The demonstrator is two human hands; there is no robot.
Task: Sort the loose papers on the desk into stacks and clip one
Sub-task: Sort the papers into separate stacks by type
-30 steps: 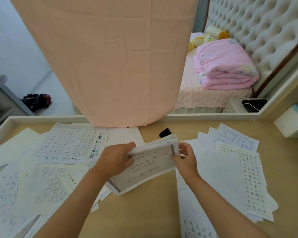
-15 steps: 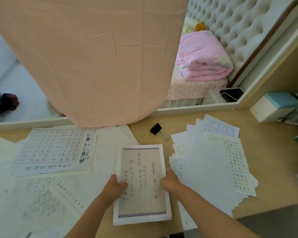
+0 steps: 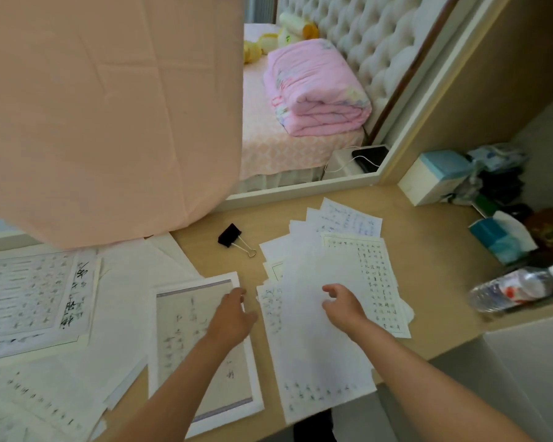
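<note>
1. Two bare hands are seen over a pale wooden desk, both with fingers loosely spread and nothing gripped.
2. The left hand is laid over the upper right part of a bordered stack of sheets. This stack lies flat near the front edge of the desk, between two wider spreads of paper.
3. The right hand is held over a fanned pile of handwritten sheets on the right side of the desk. Its fingers are slightly curled and apart, and it cannot be told from this angle whether the fingertips touch the top sheet.
4. A black binder clip lies by itself on bare wood beyond the bordered stack, just left of the fanned pile's far end. Its wire handles are pointed towards the pile.
5. More loose papers are overlapped across the left of the desk, with a gridded sheet uppermost.
6. A peach cloth is hung over the far left of the desk, and its lower edge reaches those papers.
7. Along the right edge, a water bottle is laid on its side. A tissue box and a white-and-blue box are set further back.
8. A folded pink quilt is seen on a bed beyond the desk.
</note>
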